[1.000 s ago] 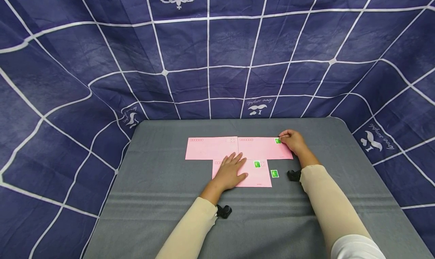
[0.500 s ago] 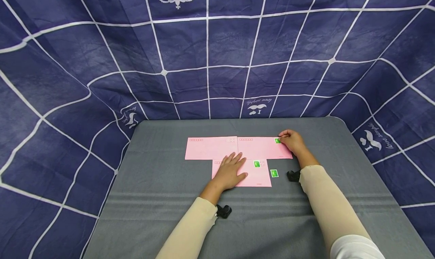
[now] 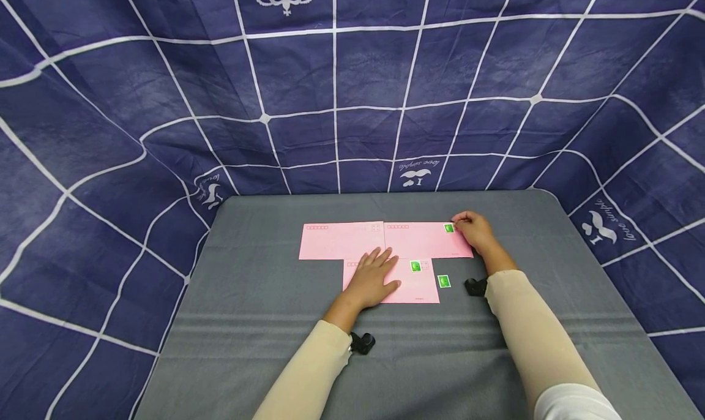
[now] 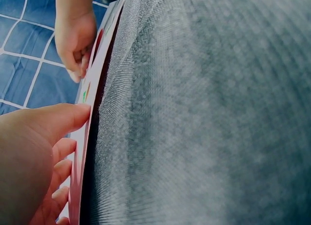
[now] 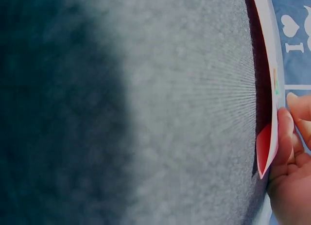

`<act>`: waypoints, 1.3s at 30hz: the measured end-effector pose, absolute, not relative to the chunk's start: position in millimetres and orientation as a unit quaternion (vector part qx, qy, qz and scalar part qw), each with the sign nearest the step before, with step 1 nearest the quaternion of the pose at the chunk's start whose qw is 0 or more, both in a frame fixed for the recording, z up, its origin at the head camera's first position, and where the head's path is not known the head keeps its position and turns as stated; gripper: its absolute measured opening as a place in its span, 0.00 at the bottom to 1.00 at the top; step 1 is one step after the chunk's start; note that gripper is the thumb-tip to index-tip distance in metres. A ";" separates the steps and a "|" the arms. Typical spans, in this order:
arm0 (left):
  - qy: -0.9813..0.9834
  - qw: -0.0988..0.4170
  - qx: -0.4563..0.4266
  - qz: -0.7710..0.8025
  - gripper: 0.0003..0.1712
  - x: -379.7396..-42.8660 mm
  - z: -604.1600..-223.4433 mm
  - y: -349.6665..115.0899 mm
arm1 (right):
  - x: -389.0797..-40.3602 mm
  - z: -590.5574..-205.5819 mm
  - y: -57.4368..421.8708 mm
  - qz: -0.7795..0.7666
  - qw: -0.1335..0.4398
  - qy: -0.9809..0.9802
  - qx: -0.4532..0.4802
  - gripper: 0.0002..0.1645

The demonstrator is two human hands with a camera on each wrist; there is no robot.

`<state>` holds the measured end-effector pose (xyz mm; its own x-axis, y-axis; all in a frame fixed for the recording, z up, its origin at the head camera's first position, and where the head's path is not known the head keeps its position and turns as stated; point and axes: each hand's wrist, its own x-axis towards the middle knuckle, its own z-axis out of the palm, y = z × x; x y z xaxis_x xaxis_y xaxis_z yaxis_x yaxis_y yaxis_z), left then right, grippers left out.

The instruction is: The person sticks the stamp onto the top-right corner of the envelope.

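Note:
Three pink envelopes lie flat: a left one [image 3: 330, 241] and a right one [image 3: 424, 242] side by side behind, and a front one [image 3: 415, 290] below their seam. My left hand [image 3: 372, 279] rests spread on the front envelope; in the left wrist view its thumb [image 4: 73, 117] lies along the paper's edge. At the top right corner of the right envelope, my right hand [image 3: 476, 229] pinches the edge of a green stamp [image 3: 448, 228] with bent fingers. A second green stamp [image 3: 415, 266] sits on the front envelope, and a third stamp [image 3: 444, 281] lies just right of it.
A grey cloth [image 3: 264, 322] covers the table. Behind and at both sides hangs a blue curtain [image 3: 363, 132] with white grid lines. Black wrist cameras stick out beside the left forearm [image 3: 314, 371] and right forearm [image 3: 540, 334].
The left hand has stayed in place. The right hand has shifted very slightly rightward against the stamp, whose right edge now shows more fully. The envelopes have not visibly moved.

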<state>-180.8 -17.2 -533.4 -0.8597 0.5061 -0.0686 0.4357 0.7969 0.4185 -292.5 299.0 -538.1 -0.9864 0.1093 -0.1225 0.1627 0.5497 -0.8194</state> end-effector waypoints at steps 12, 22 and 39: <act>0.947 0.092 0.243 0.192 0.36 -179.4 -530.1 -17.1 | -285.8 -538.4 303.0 -0.509 0.019 0.858 0.071 0.18; 0.948 0.091 0.239 0.188 0.35 -178.2 -531.8 -13.3 | -278.0 -538.8 313.8 -0.610 0.002 0.789 0.072 0.21; 0.955 0.056 0.238 0.170 0.29 -183.7 -525.9 -11.7 | -271.4 -533.1 313.3 -0.663 0.010 0.744 0.086 0.24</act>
<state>-183.7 -11.7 -525.9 -0.8808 0.4727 -0.0262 0.4346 0.8293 0.3513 -271.4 313.3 -533.1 -0.9851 0.1145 -0.1281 0.1403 0.1062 -0.9844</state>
